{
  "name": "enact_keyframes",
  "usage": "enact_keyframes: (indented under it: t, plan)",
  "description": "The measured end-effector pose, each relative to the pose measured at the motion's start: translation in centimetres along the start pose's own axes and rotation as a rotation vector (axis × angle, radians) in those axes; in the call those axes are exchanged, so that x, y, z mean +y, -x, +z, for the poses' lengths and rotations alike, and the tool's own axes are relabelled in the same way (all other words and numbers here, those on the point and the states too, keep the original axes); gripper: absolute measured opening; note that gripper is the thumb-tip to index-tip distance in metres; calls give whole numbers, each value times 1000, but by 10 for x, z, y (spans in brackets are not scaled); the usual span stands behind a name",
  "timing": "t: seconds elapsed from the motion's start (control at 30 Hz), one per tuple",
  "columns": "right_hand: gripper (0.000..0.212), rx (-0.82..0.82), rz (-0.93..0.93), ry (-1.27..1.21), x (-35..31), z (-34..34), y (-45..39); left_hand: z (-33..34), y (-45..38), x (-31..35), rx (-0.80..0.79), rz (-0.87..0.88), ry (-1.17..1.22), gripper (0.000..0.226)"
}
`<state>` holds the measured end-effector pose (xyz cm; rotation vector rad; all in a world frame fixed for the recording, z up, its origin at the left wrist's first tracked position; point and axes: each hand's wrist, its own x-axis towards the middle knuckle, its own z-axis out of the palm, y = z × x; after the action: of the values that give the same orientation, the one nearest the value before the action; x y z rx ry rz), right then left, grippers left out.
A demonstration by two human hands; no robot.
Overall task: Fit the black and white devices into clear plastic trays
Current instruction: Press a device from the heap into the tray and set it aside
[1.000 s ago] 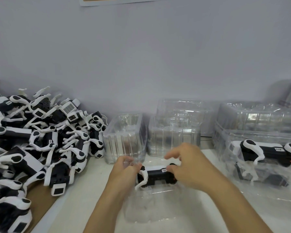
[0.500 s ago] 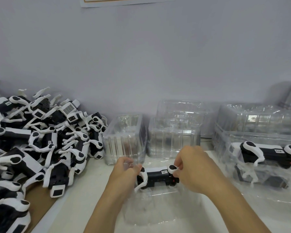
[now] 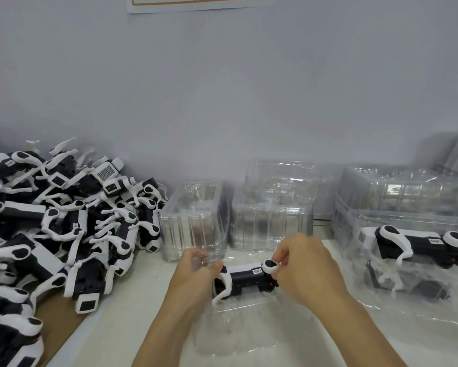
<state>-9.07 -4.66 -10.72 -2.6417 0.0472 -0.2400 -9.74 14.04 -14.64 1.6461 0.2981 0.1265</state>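
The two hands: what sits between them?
In the head view, one black and white device spans the gap, above a clear tray. The left hand grips one end; the right hand pinches the other.

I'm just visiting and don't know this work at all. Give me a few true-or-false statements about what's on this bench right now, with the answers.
1. Both hands are on one black and white device over a clear plastic tray. True: the left hand is at its left end, the right hand grips its right end.
2. The pile of loose devices lies to the person's right. False: it lies on the left.
3. A tray at the right already has a device in it. True.
4. The clear containers by the wall are packed full of devices. False: they look empty.
5. The person wears gloves. False: the hands are bare.
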Motion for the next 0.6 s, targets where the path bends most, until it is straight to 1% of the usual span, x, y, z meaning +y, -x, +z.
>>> enact_keyframes:
  t: [0.1, 0.23, 0.3, 0.33, 0.4, 0.43, 0.5, 0.6]
  plan:
    - [26, -32, -20, 3, 2, -2, -2, 1, 1, 1, 22, -16, 28, 17]
    - [17, -80, -80, -32, 5, -6, -3, 3, 3, 3, 30, -25, 43, 16]
    - [32, -72, -174, -47, 2, -5, 1, 5, 4, 5, 36, -29, 45, 16]
    - [37, -69, -232, -92, -3, -3, 3, 5, 4, 5, 39, -30, 46, 15]
    - [40, -99, -333, -193, -16, 4, 10, 6, 5, 6, 48, -28, 45, 11]
    - [42, -116, -374, -205, -21, 10, 13, 7, 5, 7, 54, -28, 47, 9]
    - [42, -129, -428, -156, -28, 21, 17, 8, 4, 8, 63, -36, 63, 10]
    - [42, -107, -443, -90, -28, 28, 18, 8, 3, 9, 72, -56, 77, 13]
